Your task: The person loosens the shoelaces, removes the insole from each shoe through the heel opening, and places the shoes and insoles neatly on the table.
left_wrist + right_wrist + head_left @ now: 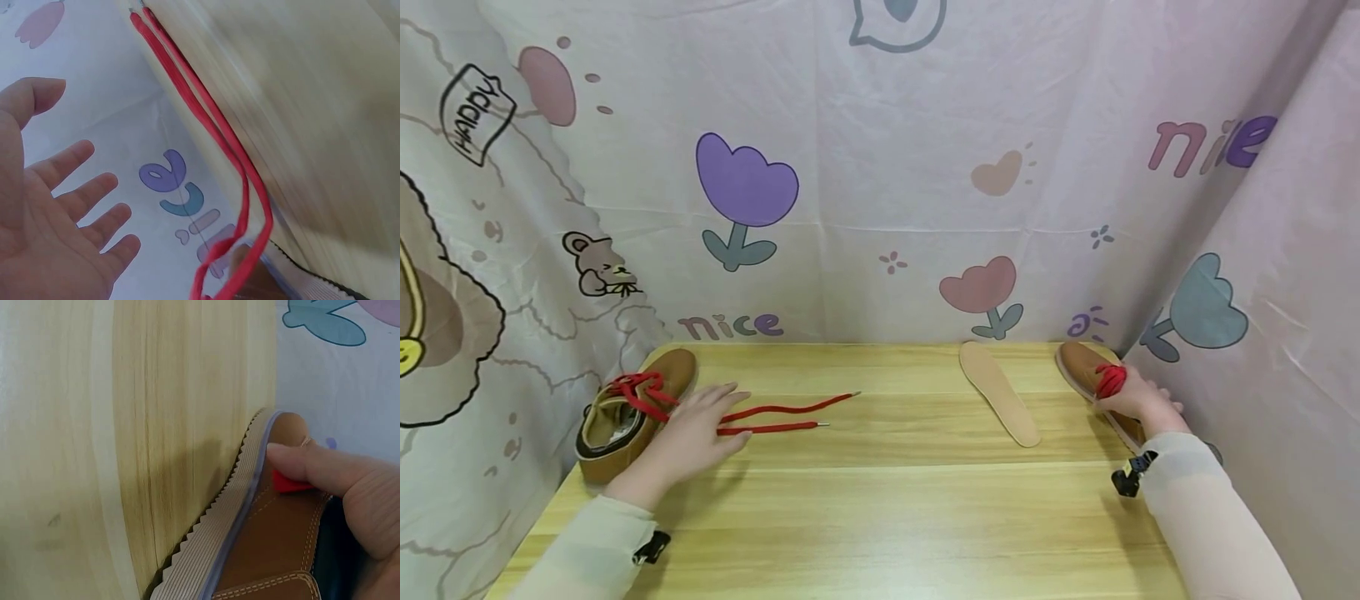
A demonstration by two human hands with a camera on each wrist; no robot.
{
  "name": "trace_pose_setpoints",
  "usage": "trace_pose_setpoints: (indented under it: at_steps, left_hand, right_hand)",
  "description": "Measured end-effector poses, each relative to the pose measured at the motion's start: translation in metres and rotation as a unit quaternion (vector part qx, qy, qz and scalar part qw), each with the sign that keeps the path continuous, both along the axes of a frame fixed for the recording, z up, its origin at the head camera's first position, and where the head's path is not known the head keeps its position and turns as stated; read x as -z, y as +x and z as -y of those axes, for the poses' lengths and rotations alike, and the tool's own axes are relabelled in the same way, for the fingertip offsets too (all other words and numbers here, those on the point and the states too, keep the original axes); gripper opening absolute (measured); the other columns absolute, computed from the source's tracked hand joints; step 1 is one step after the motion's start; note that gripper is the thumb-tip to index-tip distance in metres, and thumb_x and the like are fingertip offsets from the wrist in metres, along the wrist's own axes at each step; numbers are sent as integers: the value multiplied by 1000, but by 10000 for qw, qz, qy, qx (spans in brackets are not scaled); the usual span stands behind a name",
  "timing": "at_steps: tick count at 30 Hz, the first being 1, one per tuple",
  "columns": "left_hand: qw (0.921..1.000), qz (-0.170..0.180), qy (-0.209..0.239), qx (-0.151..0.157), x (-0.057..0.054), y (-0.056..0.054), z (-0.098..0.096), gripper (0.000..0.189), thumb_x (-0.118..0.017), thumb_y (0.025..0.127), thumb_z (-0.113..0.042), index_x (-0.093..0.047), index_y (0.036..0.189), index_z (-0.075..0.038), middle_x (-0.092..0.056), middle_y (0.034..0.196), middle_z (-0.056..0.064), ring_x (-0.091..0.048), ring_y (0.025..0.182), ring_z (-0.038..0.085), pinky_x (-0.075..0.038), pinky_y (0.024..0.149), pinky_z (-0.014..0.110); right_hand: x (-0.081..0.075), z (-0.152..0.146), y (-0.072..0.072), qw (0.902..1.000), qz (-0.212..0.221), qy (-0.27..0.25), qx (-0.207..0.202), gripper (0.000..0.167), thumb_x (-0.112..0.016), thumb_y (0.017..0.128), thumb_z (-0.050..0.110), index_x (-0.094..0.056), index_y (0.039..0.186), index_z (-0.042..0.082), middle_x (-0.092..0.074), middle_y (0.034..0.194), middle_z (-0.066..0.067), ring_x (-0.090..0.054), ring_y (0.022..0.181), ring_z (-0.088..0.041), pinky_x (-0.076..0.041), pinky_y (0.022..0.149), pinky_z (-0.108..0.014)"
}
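Note:
On the left of the table stands a brown leather shoe (pixel 608 461) with red laces (pixel 786 409), its two loose lace ends stretched rightward over the wood. My left hand (pixel 700 433) hovers beside this shoe, fingers spread and holding nothing; in the left wrist view the palm (pixel 50 231) shows apart from the laces (pixel 206 119). At the far right, my right hand (pixel 1142 402) grips a second brown shoe (pixel 1078 367) across its upper. In the right wrist view the thumb lies on this shoe's side (pixel 269 537), by a bundle of red lace (pixel 289 483); the other fingers are hidden.
A flat tan insole (pixel 997 392) lies on the wooden table (pixel 887 517), left of the right shoe. Printed curtains (pixel 850 167) hang behind the table and along both sides, close to the shoes.

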State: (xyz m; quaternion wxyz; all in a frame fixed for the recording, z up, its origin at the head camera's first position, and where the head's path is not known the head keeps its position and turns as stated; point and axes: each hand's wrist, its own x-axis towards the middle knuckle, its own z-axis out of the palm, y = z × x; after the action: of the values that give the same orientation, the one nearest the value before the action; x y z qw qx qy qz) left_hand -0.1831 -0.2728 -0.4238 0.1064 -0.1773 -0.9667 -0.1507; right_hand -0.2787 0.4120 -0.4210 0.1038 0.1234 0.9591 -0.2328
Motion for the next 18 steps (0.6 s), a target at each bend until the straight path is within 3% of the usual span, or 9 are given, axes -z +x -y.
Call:
trace_pose_setpoints:
  at_steps: [7, 15, 18]
  left_hand:
    - [9999, 28, 98, 103, 1, -1, -11, 58, -74, 89, -30, -57, 139, -5, -47, 147, 24, -37, 136, 49, -27, 107, 72]
    - [9997, -18, 114, 204, 2, -1, -21, 59, -74, 89, -30, -58, 138, -3, -49, 145, 25, -40, 134, 49, -29, 107, 70]
    - [9996, -5, 133, 241, 4, -2, -26, 59, -74, 89, -31, -58, 139, -4, -49, 145, 25, -40, 135, 49, -29, 107, 70]
  right_hand:
    - [-5, 3, 1, 9994, 282, 29, 188, 116, -80, 80, 39, -2, 152, -8, -24, 134, -50, -24, 114, -66, -20, 96, -75]
    - [-1, 0, -5, 9986, 348, -219, 343, 109, -83, 76, 32, -12, 148, -9, -29, 134, -46, -24, 119, -68, -10, 100, -79]
    - [0, 0, -6, 9984, 367, -128, 411, 104, -82, 77, 32, -14, 146, -8, -31, 133, -45, -27, 117, -67, -14, 100, -77]
